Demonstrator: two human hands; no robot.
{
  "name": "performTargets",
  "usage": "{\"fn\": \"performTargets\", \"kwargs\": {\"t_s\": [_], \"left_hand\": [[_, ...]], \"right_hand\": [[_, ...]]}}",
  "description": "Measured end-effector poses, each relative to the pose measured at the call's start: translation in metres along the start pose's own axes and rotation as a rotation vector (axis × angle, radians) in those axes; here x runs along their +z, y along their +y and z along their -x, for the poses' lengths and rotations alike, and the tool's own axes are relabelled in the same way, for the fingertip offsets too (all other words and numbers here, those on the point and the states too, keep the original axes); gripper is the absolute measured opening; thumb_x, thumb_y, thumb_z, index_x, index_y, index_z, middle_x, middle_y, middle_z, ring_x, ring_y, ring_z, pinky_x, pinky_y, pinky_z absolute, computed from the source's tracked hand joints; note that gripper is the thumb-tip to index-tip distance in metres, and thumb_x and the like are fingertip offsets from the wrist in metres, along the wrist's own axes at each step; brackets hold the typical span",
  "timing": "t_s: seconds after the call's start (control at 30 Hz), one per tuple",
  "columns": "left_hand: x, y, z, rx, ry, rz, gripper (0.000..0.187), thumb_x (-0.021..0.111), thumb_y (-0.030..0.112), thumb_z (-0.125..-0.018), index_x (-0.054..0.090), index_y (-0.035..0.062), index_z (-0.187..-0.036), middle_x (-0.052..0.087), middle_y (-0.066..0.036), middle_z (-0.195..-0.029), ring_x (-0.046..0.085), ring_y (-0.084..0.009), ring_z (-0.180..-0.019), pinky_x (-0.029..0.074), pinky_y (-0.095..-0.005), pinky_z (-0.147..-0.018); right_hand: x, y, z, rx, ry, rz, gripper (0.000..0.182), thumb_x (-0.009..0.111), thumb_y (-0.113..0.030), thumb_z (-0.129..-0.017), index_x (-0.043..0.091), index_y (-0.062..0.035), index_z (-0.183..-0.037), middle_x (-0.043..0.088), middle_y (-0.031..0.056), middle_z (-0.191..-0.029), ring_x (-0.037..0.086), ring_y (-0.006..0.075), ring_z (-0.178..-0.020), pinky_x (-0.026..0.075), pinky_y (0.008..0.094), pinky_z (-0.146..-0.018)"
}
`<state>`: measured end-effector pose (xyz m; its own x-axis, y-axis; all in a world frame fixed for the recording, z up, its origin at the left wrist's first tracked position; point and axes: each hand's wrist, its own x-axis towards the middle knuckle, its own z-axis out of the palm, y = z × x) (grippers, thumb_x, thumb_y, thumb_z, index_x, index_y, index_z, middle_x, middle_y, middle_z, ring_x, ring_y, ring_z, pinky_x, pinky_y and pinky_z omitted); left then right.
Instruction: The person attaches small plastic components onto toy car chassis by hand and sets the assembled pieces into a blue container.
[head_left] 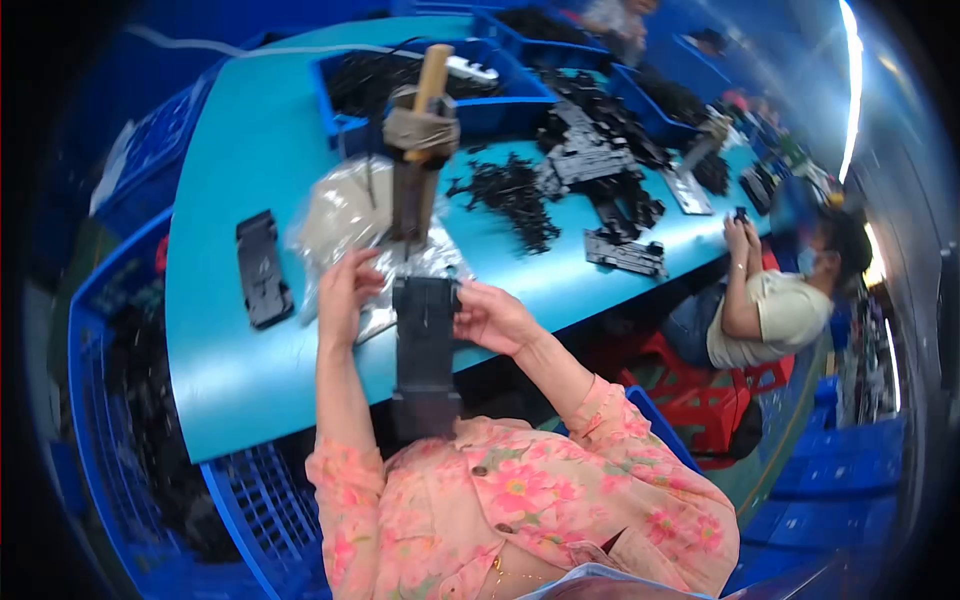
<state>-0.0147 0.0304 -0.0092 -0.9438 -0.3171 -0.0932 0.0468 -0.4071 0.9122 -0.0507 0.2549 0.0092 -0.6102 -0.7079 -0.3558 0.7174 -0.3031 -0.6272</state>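
A long black plastic chassis-like part (425,335) is held upright in front of my chest, its top near the table's edge. My right hand (492,318) grips it by the upper right edge with thumb and fingers. To its left, my left hand (350,295) is raised with curved fingers apart, nothing visible in them. Just above the part hangs a tool (412,190) with its thin tip pointing down; cloth or tape binds it to a wooden stick (433,78). A clear plastic bag (345,215) lies behind my left hand.
On the blue-green table (225,370) lie a black chassis (263,270), a pile of small black parts (515,200) and stacked chassis pieces (590,150). A blue bin (330,95) stands behind. Blue crates (85,370) flank the left. At right, a seated person (770,310) works beside red stools (700,400).
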Motion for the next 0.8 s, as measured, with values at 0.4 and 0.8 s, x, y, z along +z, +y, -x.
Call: {"fn": "performTargets", "kwargs": {"t_s": [0.4, 0.8], "left_hand": [[-0.001, -0.005, -0.007, -0.007, 0.053, 0.171, 0.038, 0.051, 0.032, -0.089, 0.056, -0.0045, -0.101, 0.06, -0.006, -0.07, 0.058, -0.0111, -0.062, 0.046, -0.0186, -0.055], [0.008, 0.017, 0.016, 0.098, 0.124, -0.138, 0.034, 0.053, 0.028, -0.089, 0.059, -0.0042, -0.098, 0.06, -0.005, -0.071, 0.056, -0.0102, -0.065, 0.045, -0.0213, -0.057]], "right_hand": [[-0.176, -0.176, 0.059, -0.932, 0.31, -0.424, 0.016, 0.056, -0.014, -0.086, 0.056, -0.0011, -0.097, 0.06, 0.0112, -0.092, 0.058, 0.0222, -0.089, 0.051, 0.0347, -0.077], [-0.224, -0.252, -0.009, -0.731, 0.168, -0.135, 0.022, 0.051, -0.01, -0.087, 0.051, 0.007, -0.101, 0.054, 0.0211, -0.109, 0.054, 0.0307, -0.1, 0.043, 0.0417, -0.091]]}}
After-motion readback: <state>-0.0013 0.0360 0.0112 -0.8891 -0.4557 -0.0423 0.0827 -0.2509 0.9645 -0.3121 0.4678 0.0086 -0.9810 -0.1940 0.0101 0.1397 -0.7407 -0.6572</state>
